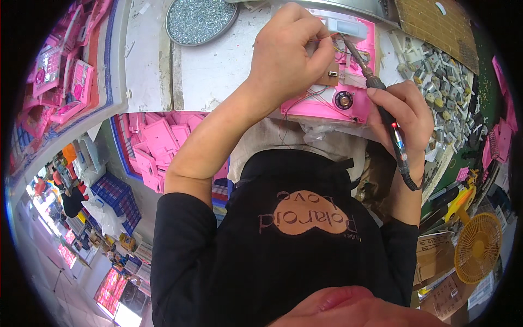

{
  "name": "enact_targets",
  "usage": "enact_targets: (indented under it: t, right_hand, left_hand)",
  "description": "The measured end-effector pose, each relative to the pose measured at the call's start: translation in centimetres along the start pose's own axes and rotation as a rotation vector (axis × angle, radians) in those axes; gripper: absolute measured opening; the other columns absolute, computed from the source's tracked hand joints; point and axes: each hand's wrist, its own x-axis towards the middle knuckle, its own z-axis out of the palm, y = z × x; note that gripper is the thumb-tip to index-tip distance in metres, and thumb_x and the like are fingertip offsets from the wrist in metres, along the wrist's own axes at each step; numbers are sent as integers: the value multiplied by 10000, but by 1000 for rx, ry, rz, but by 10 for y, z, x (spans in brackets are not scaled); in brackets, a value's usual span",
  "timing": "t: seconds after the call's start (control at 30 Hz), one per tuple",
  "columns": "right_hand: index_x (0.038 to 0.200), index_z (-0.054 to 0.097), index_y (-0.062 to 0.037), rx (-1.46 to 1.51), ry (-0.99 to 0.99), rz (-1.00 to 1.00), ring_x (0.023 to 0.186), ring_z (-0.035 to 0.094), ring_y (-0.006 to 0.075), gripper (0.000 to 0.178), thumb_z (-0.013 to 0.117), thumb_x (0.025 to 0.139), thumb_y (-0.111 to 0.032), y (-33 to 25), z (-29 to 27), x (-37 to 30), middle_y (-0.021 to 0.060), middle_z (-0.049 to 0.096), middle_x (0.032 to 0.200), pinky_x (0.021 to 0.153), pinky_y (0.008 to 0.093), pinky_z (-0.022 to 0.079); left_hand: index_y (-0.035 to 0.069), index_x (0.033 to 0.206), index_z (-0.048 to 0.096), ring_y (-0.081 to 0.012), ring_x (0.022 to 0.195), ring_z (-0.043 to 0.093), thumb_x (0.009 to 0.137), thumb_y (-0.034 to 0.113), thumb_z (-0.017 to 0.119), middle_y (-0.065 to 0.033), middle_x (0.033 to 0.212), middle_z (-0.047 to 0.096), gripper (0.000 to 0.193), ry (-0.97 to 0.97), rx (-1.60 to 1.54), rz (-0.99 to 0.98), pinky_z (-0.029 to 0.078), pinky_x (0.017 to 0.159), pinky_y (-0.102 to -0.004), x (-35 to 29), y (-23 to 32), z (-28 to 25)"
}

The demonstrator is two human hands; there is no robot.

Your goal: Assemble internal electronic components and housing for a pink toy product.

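Note:
A pink plastic housing (313, 110) lies on the worktable, with thin coloured wires, a small round speaker (344, 100) and a brown switch board (328, 78) in it. My left hand (291, 52) is over its left side, thumb and fingers pinched on a thin wire (328, 37). My right hand (404, 106) grips a soldering iron (376, 82) by its black handle. The iron's tip points up and left, close to the pinched wire and beside a pale blue-white block (348, 27) at the housing's far end. Whether the tip touches the wire I cannot tell.
A round metal tray of small screws (201, 20) sits at the far left of the table. Many small metal motors (444, 90) are heaped at the right, beside a brown board (438, 27). Pink parts fill a crate (158, 141) below the table edge. A yellow fan (478, 248) stands lower right.

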Motion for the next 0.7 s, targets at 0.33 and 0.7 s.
enact_targets:
  t: [0.33,0.7]
  right_hand:
    - [1050,722,-60,57,47,-4,620,580,205,416,786,664,81,2,-5,0,73,601,745,546,286,451]
    - [1045,699,-9,120,15,83,589,553,173,356,748,703,77,7,-15,6,70,575,697,526,269,402]
  left_hand:
    - [9,779,632,-230,630,549,819,23,689,-111,766,547,71,-6,33,20,442,565,-341,1,0,-1]
    - [20,784,639,-236,630,552,820,31,700,-114,762,552,71,-5,51,19,443,567,-344,0,-1,1]
